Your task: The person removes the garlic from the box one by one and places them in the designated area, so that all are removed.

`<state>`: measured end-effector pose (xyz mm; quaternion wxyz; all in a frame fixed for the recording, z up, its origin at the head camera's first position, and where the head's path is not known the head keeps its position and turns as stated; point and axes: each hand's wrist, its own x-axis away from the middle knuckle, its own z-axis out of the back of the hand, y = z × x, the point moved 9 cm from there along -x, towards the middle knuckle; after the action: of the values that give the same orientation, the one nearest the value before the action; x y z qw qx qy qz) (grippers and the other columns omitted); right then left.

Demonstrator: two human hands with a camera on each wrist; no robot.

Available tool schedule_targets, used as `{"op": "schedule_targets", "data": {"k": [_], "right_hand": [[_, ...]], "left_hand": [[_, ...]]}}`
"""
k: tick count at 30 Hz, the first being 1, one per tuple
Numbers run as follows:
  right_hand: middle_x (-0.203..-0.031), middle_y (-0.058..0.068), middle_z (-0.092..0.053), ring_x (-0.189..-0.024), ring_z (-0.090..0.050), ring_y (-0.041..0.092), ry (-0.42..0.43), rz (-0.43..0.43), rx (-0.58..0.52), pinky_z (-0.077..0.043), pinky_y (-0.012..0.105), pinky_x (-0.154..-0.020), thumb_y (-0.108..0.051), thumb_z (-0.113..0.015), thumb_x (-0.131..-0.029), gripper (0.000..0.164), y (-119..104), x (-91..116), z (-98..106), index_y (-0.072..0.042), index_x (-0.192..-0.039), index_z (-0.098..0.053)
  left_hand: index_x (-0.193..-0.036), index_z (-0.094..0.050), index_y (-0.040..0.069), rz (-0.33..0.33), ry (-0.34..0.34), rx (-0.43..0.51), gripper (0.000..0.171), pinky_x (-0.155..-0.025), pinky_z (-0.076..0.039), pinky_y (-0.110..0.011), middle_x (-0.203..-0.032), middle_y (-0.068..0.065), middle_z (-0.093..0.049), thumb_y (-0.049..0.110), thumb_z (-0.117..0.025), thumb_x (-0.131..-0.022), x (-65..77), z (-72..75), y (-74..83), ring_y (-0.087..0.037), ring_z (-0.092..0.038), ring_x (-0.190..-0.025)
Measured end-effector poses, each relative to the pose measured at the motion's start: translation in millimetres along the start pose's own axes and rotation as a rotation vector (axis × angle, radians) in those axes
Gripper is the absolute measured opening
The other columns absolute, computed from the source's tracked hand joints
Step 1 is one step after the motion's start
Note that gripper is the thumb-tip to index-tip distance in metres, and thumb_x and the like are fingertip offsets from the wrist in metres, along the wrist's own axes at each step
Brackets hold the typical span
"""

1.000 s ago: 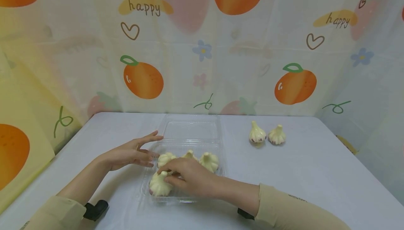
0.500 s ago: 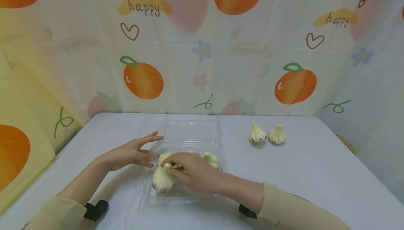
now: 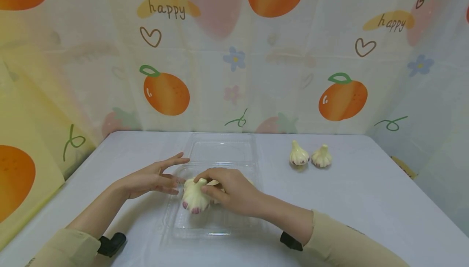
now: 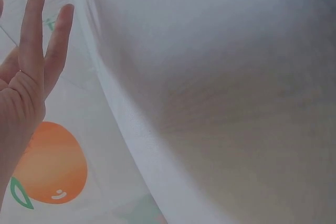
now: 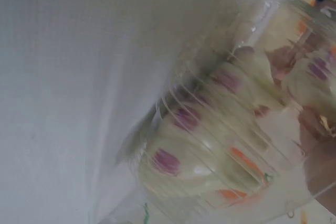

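Observation:
In the head view my right hand [image 3: 234, 189] pinches a garlic bulb [image 3: 194, 200] by its stem, with thumb and fingers curled on it. The bulb hangs tilted over the clear plastic box [image 3: 220, 229], its purple-marked base toward me. More garlic bulbs [image 5: 184, 156] sit in the box, seen through its ribbed wall in the right wrist view; my right hand mostly hides them in the head view. At the box's left side, my left hand [image 3: 154, 179] has its fingers spread, the fingertips at the wall. The left wrist view shows that hand [image 4: 31, 72] with extended fingers.
The box's clear lid [image 3: 221, 151] lies folded back behind it. Two garlic bulbs, one on the left [image 3: 299, 154] and one on the right [image 3: 322, 156], stand on the white table [image 3: 329, 193] at the back right. A printed curtain [image 3: 271, 75] hangs behind the table.
My right hand has raised the garlic bulb from the box's front left corner and carried it away from me and slightly right. The left hand has stayed in place.

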<state>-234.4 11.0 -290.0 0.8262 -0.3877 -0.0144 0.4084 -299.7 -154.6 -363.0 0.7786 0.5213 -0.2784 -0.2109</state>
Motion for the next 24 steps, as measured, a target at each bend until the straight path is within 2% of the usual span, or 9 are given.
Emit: {"op": "schedule_targets", "data": {"k": [11, 24], "right_hand": [[-0.120, 0.000, -0.071, -0.111, -0.066, 0.015, 0.099, 0.006, -0.021, -0.058, 0.016, -0.086, -0.014, -0.058, -0.099, 0.021, -1, 0, 29, -0.012, -0.118, -0.066], [-0.109, 0.001, -0.073, -0.103, -0.067, 0.014, 0.234, -0.031, -0.031, -0.060, 0.019, -0.082, -0.016, -0.060, -0.098, 0.021, 9, 1, 68, -0.014, -0.118, -0.067]], "left_hand": [[-0.159, -0.018, 0.010, 0.003, -0.005, 0.009, 0.074, -0.100, -0.057, -0.039, -0.168, -0.004, 0.018, 0.015, -0.059, -0.097, 0.2, 0.1, -0.7, -0.022, -0.057, -0.130], [-0.158, -0.018, 0.008, -0.007, -0.007, 0.010, 0.074, -0.099, -0.058, -0.039, -0.168, -0.004, 0.018, 0.014, -0.058, -0.097, 0.8, -1.3, 1.3, -0.029, -0.052, -0.134]]}}
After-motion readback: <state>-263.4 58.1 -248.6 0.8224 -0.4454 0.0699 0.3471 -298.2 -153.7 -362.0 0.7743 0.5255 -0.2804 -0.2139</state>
